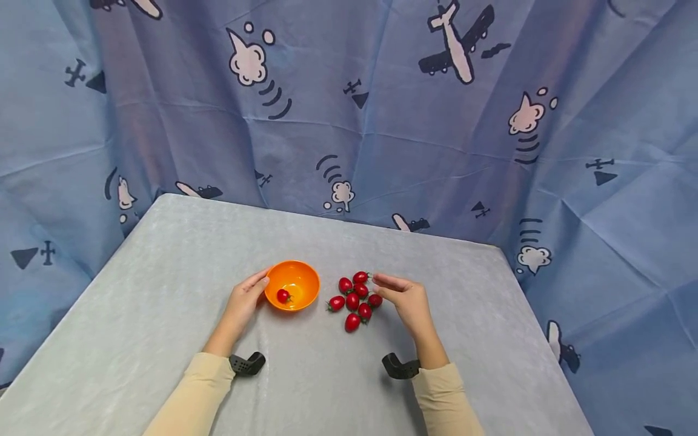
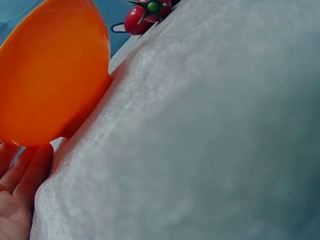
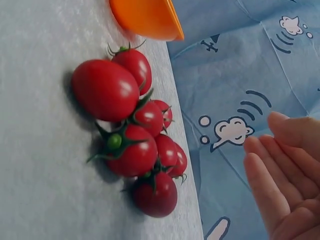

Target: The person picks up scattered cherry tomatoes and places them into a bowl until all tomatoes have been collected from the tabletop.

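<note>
One orange bowl (image 1: 292, 284) sits near the middle of the grey worktop (image 1: 163, 290). The left hand (image 1: 243, 301) rests flat against the bowl's left side, with its fingers (image 1: 257, 282) straight and touching the rim. It does not grip the bowl. From the left wrist view only the fingers show, low in the corner under the bowl's round side, and the rest of the hand is cut off.

Inside the bowl lies one small red tomato (image 1: 283, 295). The left wrist view cannot see into the bowl, so that tomato is hidden there.

Just to the right of the bowl is a little pile of tomatoes (image 1: 355, 298) on the worktop. From above I count seven, close together and touching. From the right wrist view they overlap, and the ones at the back are partly hidden, so the count is hard to check there. Some have green stalks.

The right hand (image 1: 406, 297) is just beside the pile on its right. It is open, its fingers straight and pointing toward the top tomatoes, and it holds nothing. I cannot tell if a fingertip touches a tomato.

Two cream sleeves (image 1: 207, 387) cover the arms, each with one black wrist mount (image 1: 246, 363). A blue cloth with planes and clouds (image 1: 458, 121) hangs behind.
</note>
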`<state>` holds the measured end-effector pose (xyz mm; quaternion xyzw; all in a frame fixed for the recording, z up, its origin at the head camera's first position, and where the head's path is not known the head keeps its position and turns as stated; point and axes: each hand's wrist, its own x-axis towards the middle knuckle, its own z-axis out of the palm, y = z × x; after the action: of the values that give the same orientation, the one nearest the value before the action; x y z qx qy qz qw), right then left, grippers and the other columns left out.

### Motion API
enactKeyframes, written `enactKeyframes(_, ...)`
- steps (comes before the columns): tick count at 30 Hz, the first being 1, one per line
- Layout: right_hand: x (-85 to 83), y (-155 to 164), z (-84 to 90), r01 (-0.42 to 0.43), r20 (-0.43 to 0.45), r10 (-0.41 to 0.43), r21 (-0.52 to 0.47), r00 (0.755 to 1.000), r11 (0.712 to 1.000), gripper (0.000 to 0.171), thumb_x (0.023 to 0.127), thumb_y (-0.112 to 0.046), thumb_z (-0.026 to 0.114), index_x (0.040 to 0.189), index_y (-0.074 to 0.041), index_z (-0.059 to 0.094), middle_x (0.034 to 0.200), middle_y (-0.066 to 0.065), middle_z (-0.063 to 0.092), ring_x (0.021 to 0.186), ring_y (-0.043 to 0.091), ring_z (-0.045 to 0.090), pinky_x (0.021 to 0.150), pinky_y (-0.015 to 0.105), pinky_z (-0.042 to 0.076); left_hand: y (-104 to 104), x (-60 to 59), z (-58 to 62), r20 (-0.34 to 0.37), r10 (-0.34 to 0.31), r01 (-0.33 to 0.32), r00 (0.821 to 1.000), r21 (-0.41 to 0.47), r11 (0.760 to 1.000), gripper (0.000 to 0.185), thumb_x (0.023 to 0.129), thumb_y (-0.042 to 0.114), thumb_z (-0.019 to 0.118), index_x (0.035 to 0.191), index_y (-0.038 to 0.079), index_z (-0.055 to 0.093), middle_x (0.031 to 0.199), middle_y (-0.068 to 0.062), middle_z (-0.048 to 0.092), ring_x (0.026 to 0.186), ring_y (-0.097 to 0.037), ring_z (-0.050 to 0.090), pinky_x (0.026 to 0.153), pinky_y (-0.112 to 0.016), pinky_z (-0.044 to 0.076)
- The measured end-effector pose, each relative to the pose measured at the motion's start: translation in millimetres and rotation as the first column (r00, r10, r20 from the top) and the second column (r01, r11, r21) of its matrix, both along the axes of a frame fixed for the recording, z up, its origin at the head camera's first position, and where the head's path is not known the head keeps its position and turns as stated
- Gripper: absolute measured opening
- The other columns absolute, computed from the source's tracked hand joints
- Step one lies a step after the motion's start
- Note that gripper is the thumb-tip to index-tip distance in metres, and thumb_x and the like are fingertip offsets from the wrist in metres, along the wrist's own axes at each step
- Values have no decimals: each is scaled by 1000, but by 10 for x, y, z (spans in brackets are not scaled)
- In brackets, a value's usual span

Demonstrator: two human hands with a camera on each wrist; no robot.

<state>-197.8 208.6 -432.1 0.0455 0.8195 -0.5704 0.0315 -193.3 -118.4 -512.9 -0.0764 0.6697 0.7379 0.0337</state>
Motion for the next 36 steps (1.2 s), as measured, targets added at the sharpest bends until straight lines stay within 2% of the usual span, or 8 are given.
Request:
enactKeyframes(4,-30,33,-14,0,-9,0,0,1000,1000,38,88,-17,76,124,-7,71,125,11,70,122,27,64,105,39,51,-17,5,-1,-7,2,-2,1000,-10,1000,45,104,21,51,145,3,50,151,-14,49,107,16,54,92,-4,45)
enactKeyframes(12,-67,150,-78,5,-1,-5,7,1000,1000,41,87,-18,78,126,-9,70,128,9,69,122,22,64,105,37,50,-21,-1,-11,-1,-5,5,1000,-23,1000,44,104,21,51,145,4,51,150,-12,50,112,12,53,93,-5,45)
enactKeyframes(15,-73,185,-107,11,15,-11,-9,1000,1000,42,86,-16,77,127,-8,69,129,9,68,123,23,63,106,36,49,-17,2,-10,-13,-7,7,1000,-18,1000,44,104,20,51,145,3,51,151,-14,49,109,14,54,92,-5,45)
enactKeyframes(21,-82,226,-172,16,32,-16,-14,999,1000,44,87,-7,74,130,-4,66,132,13,65,125,24,61,102,28,51,-6,16,-7,-15,-4,4,1000,-1,1000,44,104,18,51,145,2,50,150,-16,49,104,15,55,91,-6,46)
enactKeyframes(29,-101,264,-234,9,47,-9,2,999,1000,43,88,-8,73,130,-4,66,131,14,65,130,27,58,112,46,43,6,11,-22,-20,4,-4,1000,9,1000,44,104,18,51,144,2,50,150,-16,49,105,15,55,91,-5,46)
enactKeyframes(36,-104,304,-320,20,53,-20,6,998,1000,42,87,-11,75,128,-5,67,128,12,68,129,25,59,112,46,44,4,5,-43,-22,3,-2,1000,6,1000,44,103,19,51,144,1,50,150,-16,49,105,15,55,91,-6,47)
